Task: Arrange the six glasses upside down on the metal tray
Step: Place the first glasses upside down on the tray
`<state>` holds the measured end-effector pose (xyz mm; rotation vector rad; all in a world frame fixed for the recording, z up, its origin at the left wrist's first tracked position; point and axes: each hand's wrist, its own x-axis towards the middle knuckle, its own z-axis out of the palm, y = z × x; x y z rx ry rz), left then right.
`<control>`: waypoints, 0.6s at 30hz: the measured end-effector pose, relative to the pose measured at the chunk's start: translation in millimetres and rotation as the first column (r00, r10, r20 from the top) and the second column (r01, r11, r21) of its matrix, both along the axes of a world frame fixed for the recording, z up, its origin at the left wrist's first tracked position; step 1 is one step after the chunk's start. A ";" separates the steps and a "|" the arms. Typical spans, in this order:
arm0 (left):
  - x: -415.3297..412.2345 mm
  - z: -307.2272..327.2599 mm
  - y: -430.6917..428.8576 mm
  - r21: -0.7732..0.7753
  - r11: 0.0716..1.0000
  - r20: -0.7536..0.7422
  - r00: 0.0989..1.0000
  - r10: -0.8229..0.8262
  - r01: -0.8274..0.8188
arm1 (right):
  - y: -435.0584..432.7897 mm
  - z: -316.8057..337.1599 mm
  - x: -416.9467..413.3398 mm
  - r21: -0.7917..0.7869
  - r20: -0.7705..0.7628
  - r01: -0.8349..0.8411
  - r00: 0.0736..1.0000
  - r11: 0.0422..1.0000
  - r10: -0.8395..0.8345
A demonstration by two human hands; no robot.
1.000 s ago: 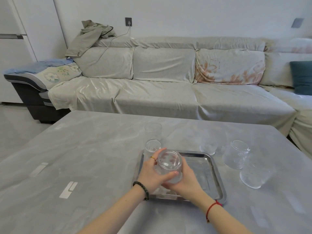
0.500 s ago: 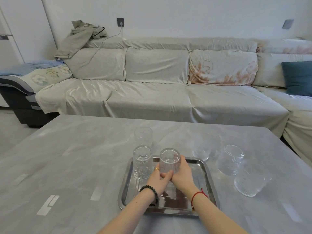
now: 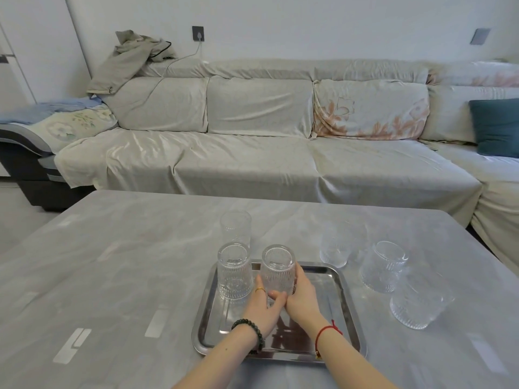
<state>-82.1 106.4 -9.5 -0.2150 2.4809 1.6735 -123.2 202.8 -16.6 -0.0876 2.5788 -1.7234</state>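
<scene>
The grey table (image 3: 118, 265) carries the metal tray (image 3: 348, 301) near its front edge. A second ago the ribbed glass (image 3: 278, 272) was held low over the tray's near side; it now stands upside down at the tray's back edge, just beside the first inverted glass (image 3: 234, 272) in the back left corner. That makes two of six placed, by my reading. Four remain off the tray: a tall glass (image 3: 235, 228) behind it and three tumblers (image 3: 383, 266) to its right. The left hand (image 3: 261, 307) and right hand (image 3: 302, 297) are both wrapped around the ribbed glass's lower half, fingers closed on it.
</scene>
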 end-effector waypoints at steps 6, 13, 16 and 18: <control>7.5 4.6 1.9 -0.044 0.999 0.029 1.000 -0.006 0.007 | 1.2 3.7 8.3 -0.005 0.035 -0.010 0.999 1.000 0.010; 34.9 -2.9 23.3 -0.101 0.992 0.081 0.994 -0.070 0.078 | 42.0 13.1 4.2 0.060 0.038 0.075 0.996 0.995 -0.077; 39.1 -4.1 37.8 -0.151 0.977 0.060 0.988 -0.141 0.148 | 70.2 24.6 -3.8 0.004 0.004 0.200 0.980 0.980 -0.200; 34.6 0.0 47.5 -0.172 0.966 0.034 0.981 -0.189 0.192 | 85.5 28.2 -9.7 0.016 0.016 0.261 0.965 0.965 -0.261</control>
